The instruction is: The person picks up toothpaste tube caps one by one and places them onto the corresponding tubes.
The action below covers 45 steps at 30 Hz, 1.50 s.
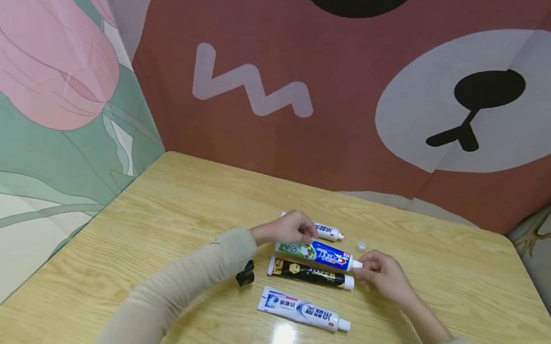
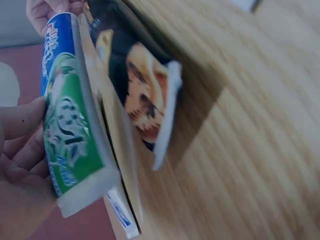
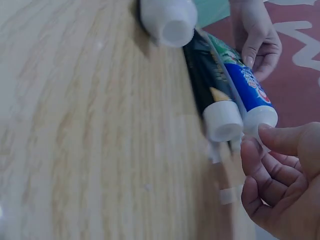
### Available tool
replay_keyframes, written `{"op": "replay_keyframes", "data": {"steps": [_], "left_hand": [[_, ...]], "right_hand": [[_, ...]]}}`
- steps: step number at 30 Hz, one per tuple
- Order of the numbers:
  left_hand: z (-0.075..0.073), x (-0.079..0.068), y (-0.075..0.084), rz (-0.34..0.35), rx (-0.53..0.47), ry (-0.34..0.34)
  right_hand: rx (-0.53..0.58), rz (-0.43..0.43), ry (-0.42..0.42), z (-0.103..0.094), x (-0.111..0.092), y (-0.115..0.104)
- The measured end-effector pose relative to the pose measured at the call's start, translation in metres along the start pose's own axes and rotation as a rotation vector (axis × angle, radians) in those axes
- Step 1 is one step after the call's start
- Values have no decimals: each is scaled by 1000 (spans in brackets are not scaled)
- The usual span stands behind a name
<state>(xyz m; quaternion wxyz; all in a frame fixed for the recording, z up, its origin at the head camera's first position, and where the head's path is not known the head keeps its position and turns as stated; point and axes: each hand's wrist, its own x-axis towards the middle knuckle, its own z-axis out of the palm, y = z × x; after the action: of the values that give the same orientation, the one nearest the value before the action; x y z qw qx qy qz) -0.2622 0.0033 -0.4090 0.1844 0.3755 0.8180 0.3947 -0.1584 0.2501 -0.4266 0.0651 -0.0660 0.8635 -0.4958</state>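
A blue and green toothpaste tube is held above the table, tilted in the wrist views. My left hand grips its body, thumb on the printed side in the left wrist view. At the tube's other end, the thumb and forefinger of my right hand pinch the white cap. Just in front lies a black toothpaste tube with a white cap. Behind the left hand, partly covered by it, is a white toothpaste tube with its nozzle bare. A loose white cap lies near that nozzle.
Nearer the front, another white toothpaste tube lies capped on the wooden table. A red wall with a printed bear face stands behind the table, and a flower-patterned wall is on the left.
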Motion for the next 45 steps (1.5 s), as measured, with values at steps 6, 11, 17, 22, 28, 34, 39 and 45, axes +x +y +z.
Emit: {"op": "replay_keyframes", "data": {"steps": [6,11,17,22,28,34,39,45], "left_hand": [[4,2,-10,-47,14,-31],[5,2,-14,-48,59,-39],[-5,5,-14,-91,-50,24],[-14,6,-16,-123,-124,84],[-24,13,-23,-121,-149,137],[-32,27,-34,-146,-108,144],[-34,39,-43,-195,-90,108],[-33,48,-55,-251,-129,58]], "right_hand": [[-38,-2,-18,10,7,11],[-73,-13,-1,11,9,14],[-82,-11,8,4,12,14],[-86,17,80,-8,15,12],[-190,-14,154,-24,24,6],[-301,-53,162,-36,41,7],[-231,-33,16,-35,54,15],[-181,-43,-21,-31,61,22]]}}
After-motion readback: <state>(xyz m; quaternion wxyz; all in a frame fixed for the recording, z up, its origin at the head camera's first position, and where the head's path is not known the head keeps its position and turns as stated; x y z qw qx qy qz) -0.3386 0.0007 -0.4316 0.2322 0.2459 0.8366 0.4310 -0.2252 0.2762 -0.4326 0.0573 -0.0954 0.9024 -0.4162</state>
